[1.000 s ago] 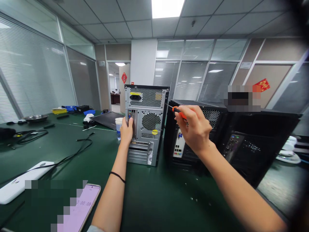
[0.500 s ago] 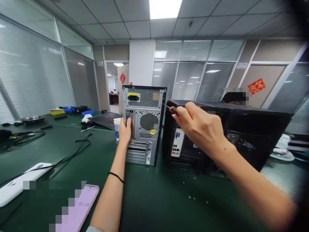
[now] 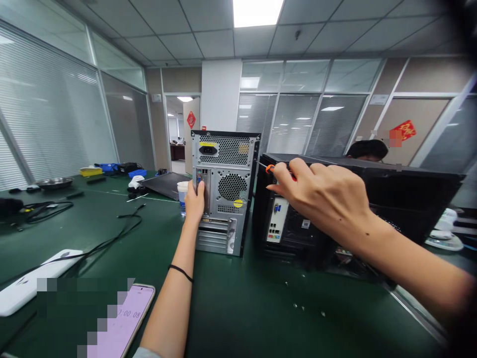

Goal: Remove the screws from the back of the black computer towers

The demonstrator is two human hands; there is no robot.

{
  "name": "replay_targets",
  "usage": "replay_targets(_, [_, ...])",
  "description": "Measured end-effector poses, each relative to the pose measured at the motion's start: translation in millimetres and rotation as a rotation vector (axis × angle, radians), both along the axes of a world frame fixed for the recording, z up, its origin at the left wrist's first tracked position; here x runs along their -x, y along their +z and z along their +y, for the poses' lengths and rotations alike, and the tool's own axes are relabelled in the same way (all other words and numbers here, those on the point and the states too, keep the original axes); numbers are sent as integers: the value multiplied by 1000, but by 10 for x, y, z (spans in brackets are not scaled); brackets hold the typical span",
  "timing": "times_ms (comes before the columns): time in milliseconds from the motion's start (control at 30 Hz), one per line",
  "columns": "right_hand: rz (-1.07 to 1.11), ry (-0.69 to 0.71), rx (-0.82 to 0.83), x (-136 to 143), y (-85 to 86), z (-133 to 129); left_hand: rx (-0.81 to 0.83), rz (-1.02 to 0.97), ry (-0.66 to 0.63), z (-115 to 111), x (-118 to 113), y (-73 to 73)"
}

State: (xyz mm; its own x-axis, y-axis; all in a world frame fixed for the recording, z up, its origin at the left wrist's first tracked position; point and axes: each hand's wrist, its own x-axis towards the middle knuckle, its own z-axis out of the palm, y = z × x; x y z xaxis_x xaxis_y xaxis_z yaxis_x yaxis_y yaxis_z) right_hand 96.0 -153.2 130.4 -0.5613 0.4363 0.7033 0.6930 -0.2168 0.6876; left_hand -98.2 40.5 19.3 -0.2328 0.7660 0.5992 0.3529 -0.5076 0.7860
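An upright computer tower (image 3: 223, 209) stands on the green table with its silver back panel toward me. My left hand (image 3: 195, 199) grips the tower's left edge beside the ports, thumb on the back panel. In my right hand (image 3: 320, 186) is a screwdriver (image 3: 270, 169) with an orange and black handle, held nearly level. Its thin shaft points left, and the tip is at the tower's upper right edge; whether it sits in a screw I cannot tell. The fingers hide most of the handle. Behind that hand stands a black computer case (image 3: 298, 243).
Several small screws (image 3: 303, 308) lie on the table (image 3: 223, 308) in front of the black case. Left are a phone (image 3: 126, 318), a white device (image 3: 40, 278) and black cables (image 3: 108, 238). A paper cup (image 3: 182, 196) stands behind my left hand. Another person's head (image 3: 367, 149) shows behind the case.
My right hand has turned about the screwdriver, its back now more raised and the wrist further right. My left hand keeps its grip on the tower. The view has shifted slightly.
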Motion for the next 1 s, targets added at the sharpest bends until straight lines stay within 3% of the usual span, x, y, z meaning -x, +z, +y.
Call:
replay_targets(267, [-131, -41, 149, 173, -75, -49, -12, -17, -10, 14, 3, -4])
replay_targets(700, [-124, -58, 141, 445, 25, 45, -29, 2, 12, 13, 30, -1])
replay_targets(1000, [40, -140, 43, 460, -74, 88, -62, -45, -35, 60, 57, -23])
